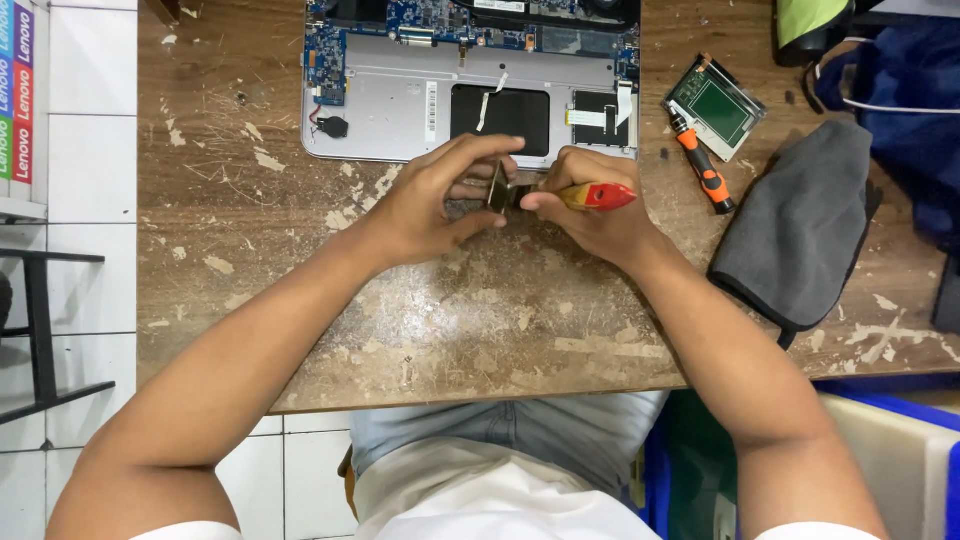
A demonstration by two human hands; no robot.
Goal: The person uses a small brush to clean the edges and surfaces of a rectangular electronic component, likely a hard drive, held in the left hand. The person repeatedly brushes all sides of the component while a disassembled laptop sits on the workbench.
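At frame centre, the left hand (432,205) pinches a small flat dark metal part (497,187) upright. The right hand (592,215) grips a red-and-yellow-handled brush (598,196) against it, below the opened silver laptop chassis (400,110).

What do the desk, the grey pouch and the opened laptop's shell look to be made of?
The desk looks like wood or wood veneer, brown and matte, with pale patches where the surface has flaked off. The grey pouch seems to be soft fabric, perhaps felt, matte and with a dark stitched edge. The laptop's shell looks like silver metal or painted plastic, smooth and slightly glossy; the view cannot settle which.
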